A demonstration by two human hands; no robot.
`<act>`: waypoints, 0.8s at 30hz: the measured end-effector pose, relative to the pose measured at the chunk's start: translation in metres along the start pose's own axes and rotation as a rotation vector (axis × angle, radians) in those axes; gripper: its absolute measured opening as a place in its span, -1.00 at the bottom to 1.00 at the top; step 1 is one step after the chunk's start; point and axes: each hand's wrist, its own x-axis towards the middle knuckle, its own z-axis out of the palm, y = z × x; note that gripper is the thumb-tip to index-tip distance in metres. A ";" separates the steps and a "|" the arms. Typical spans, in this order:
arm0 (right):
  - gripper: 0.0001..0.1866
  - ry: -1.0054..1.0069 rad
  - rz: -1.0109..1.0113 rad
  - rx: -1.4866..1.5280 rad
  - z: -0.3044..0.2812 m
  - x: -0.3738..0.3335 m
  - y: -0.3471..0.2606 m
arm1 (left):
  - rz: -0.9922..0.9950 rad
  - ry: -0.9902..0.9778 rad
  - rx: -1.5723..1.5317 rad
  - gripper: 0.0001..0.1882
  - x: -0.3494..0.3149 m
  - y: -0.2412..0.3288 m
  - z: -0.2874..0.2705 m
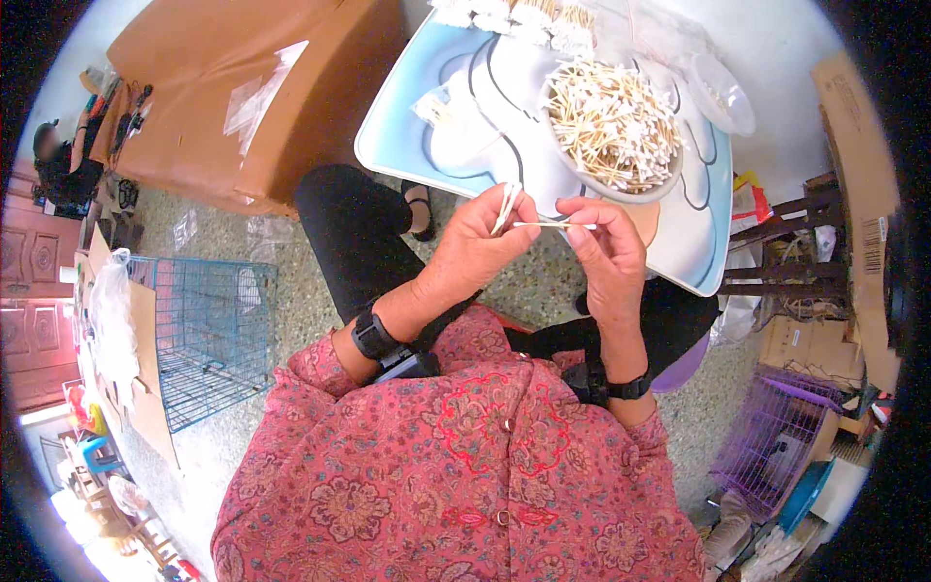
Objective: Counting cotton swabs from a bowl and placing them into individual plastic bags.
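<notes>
In my left hand [477,242], pinched between thumb and fingers, a few cotton swabs [506,206] stand upright. My right hand [613,254] pinches one cotton swab [551,225] near its right end. That swab lies level between the hands, its other end meeting my left thumb. Just beyond them, on a white and blue table [398,141], sits a round bowl [630,194] heaped with loose cotton swabs [616,121]. A small clear bag [433,107] with some swabs lies left of the bowl. Bundles of swabs [533,19] are at the table's far edge.
A clear plastic container [722,95] sits beyond the bowl on the right. A brown covered sofa [204,97] stands at the far left, a blue wire cage [213,330] left of me. On the right are a purple wire cage [776,446] and cardboard [858,194]. A person [68,165] is far left.
</notes>
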 end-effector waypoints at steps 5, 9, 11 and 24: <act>-0.90 -0.003 -0.123 -0.290 0.008 0.006 0.002 | -0.098 -0.098 -0.094 -0.93 -0.004 -0.006 -0.005; -0.83 -0.097 -0.268 -0.631 0.021 0.011 0.008 | -0.232 -0.170 -0.118 -0.87 -0.008 -0.015 -0.014; -0.78 -0.180 -0.328 -0.699 0.026 0.013 0.009 | -0.249 -0.174 -0.096 -0.83 -0.014 -0.020 -0.028; -0.77 -1.144 0.213 -1.102 -0.049 -0.010 0.247 | 0.250 0.090 1.322 -0.85 -0.055 -0.060 -0.162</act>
